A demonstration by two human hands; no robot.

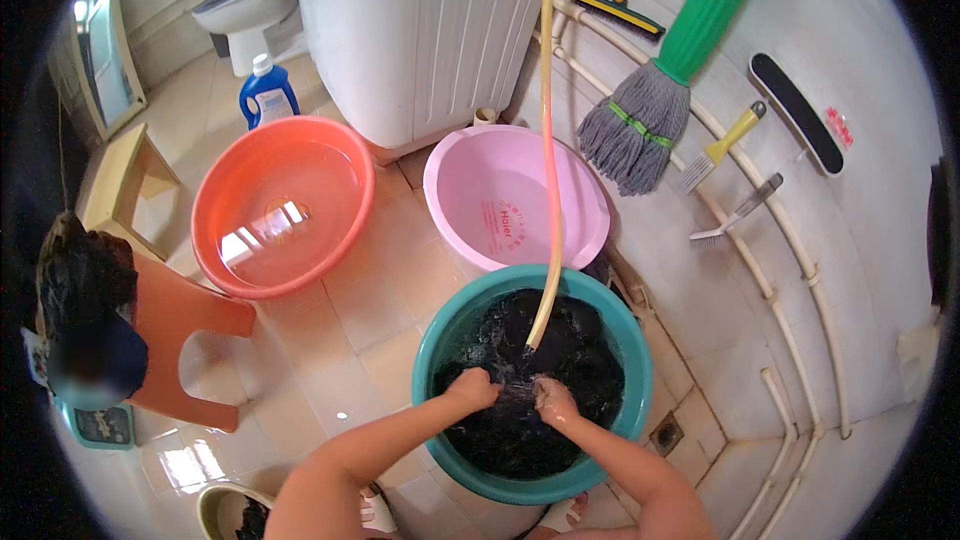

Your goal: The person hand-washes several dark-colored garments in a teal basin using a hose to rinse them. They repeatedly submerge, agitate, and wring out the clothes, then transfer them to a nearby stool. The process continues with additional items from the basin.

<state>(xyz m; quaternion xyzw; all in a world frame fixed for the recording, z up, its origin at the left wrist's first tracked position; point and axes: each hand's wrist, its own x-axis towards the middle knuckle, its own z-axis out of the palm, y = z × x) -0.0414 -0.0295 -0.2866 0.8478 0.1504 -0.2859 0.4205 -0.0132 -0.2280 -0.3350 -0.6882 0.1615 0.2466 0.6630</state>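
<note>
A teal basin (641, 380) stands on the floor between my feet, with water and dark cloth (540, 445) in it. Over its middle, my left hand (474, 390) is a closed fist gripping part of the dark cloth. Facing it a short way to the right, my right hand (554, 401) is wet and also closed on the cloth. A wet stretch of fabric spans the gap between the two fists. Just beyond them, a yellowish hose (546, 312) hangs down with its end over the basin. The cloth's exact kind cannot be made out.
Beyond stand a pink basin (462, 190) and an orange basin (208, 240) of water. A blue detergent bottle (268, 95), white appliance (420, 30) and orange stool (185, 315) stand around. A grey mop (640, 125) and brushes hang at right, above a floor drain (666, 435).
</note>
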